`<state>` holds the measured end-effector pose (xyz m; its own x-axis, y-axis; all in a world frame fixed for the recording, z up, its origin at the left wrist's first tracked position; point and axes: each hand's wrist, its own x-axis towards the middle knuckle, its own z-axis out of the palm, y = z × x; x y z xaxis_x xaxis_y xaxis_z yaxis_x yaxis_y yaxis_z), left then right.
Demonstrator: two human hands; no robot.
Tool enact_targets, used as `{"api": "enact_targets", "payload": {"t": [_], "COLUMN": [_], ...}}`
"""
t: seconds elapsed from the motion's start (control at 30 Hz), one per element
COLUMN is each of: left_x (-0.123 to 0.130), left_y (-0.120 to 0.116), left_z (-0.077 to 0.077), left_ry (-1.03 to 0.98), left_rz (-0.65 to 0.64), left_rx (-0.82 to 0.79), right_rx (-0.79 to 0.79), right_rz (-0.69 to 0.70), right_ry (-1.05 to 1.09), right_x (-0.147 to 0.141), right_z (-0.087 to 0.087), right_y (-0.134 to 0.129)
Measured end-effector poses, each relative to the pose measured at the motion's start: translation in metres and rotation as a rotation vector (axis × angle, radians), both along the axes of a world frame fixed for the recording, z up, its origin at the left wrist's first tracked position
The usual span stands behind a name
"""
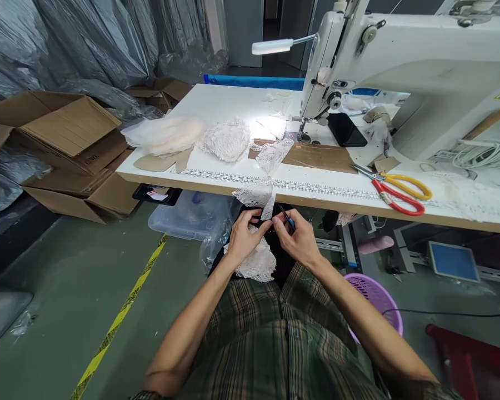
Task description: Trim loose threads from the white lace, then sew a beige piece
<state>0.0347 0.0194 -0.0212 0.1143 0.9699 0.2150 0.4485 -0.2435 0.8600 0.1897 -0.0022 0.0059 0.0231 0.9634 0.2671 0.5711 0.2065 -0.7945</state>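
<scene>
In the head view, your left hand (245, 238) seems to pinch the lower part of the white lace strip (255, 193), which hangs over the counter (219, 103) edge at twelve o'clock, probably to steady it. Your right hand (299, 238) closes around one small blue tool (290, 221) pointing to eleven, perhaps kept handy. One phone (346, 131) lies toward one o'clock; one pair of scissors (385, 178), between two and three.

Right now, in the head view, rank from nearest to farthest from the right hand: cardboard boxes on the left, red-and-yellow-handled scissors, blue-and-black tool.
1. Blue-and-black tool: held in the right hand.
2. Red-and-yellow-handled scissors: right side, on the white tabletop.
3. Cardboard boxes: far left, past the tabletop.
</scene>
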Motion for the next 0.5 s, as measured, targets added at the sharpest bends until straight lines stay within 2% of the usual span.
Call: {"api": "enact_targets", "payload": {"t": [0.13, 0.27, 0.33, 0.4, 0.43, 0.5], "left_x": [0.009, 0.007, 0.000, -0.010, -0.015, -0.024], "left_y": [-0.009, -0.029, -0.033, -0.031, -0.028, -0.022], "left_z": [0.007, 0.013, 0.017, 0.021, 0.022, 0.022], "left_ry": [0.068, 0.169, 0.131, 0.039, -0.024, -0.181], "left_rz": [-0.101, -0.276, -0.235, -0.126, -0.103, -0.179], "left_rx": [0.142, 0.260, 0.298, 0.279, 0.232, 0.060], "right_rx": [0.012, 0.026, 0.016, -0.005, -0.026, -0.088], "right_rz": [-0.086, -0.107, -0.036, 0.088, 0.159, 0.296], "right_ry": [0.012, 0.031, 0.050, 0.089, 0.116, 0.169], "right_x": [-0.006, -0.006, -0.002, 0.002, 0.003, 0.005], "right_z": [0.015, 0.013, 0.009, 0.005, 0.003, 0.001], "right_y": [0.009, 0.008, 0.002, -0.008, -0.014, -0.027]}}
